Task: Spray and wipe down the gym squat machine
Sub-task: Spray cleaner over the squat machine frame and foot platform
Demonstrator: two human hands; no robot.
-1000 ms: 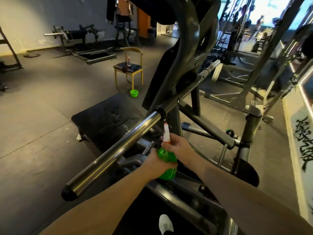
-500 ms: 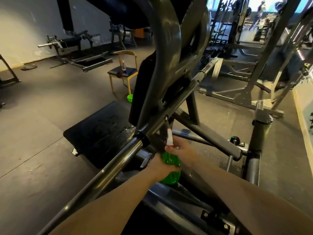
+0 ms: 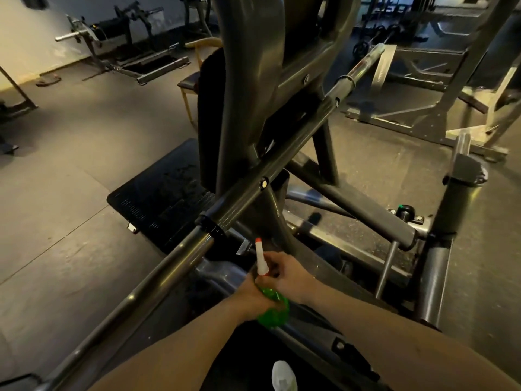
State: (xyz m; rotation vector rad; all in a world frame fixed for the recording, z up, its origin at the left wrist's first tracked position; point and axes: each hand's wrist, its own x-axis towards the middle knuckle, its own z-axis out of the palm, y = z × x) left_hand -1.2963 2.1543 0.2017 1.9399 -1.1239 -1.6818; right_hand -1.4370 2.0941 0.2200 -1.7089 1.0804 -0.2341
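The dark grey squat machine [image 3: 253, 88] fills the middle of the view, with a long steel bar [image 3: 174, 263] running diagonally from lower left to upper right. Just below that bar I hold a green spray bottle [image 3: 275, 309] with a white, red-tipped nozzle [image 3: 260, 256] pointing up at the frame. My left hand [image 3: 253, 299] grips the green body of the bottle. My right hand [image 3: 287, 273] is curled round the bottle's neck at the sprayer head. No cloth is in view.
A black foot platform [image 3: 158, 193] lies on the floor left of the machine. A wooden chair [image 3: 194, 80] stands behind it, partly hidden. Other gym machines [image 3: 121, 40] line the far wall, and a rack [image 3: 439, 88] stands at right. My white shoe [image 3: 283, 376] shows at the bottom.
The camera has moved closer to and lower under the machine frame. Both hands still hold the bottle, now a little further right along the bar, nozzle still up.
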